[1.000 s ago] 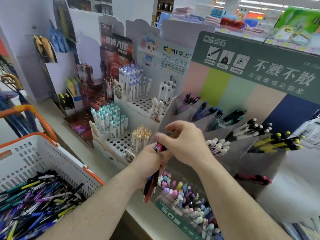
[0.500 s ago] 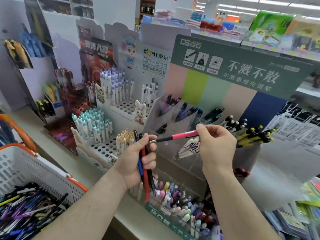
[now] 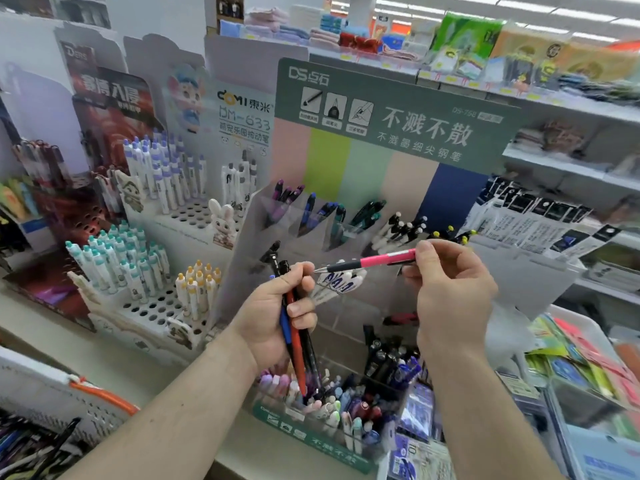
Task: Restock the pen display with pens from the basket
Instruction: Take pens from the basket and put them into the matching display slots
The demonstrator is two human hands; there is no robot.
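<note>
My left hand (image 3: 277,313) grips a small bunch of pens (image 3: 298,344), red, blue and black, held upright in front of the pen display (image 3: 391,109). My right hand (image 3: 450,282) pinches the back end of a pink pen (image 3: 377,262), which lies almost level with its black tip pointing left toward my left hand. The display's clear angled pockets (image 3: 311,223) hold purple, blue, green, white and yellow-capped pens. The white basket (image 3: 52,393) with an orange rim sits at the lower left, loose pens inside.
A white peg stand (image 3: 152,306) with teal, yellow and purple capped pens is to the left. A clear box of mixed pens (image 3: 332,407) sits on the counter under my hands. Packaged refills (image 3: 540,220) and coloured packets (image 3: 588,362) fill the right side.
My right hand has drawn the pink pen out of the bunch in my left hand and carried it right. The view has shifted rightward, so the basket has slid toward the left edge.
</note>
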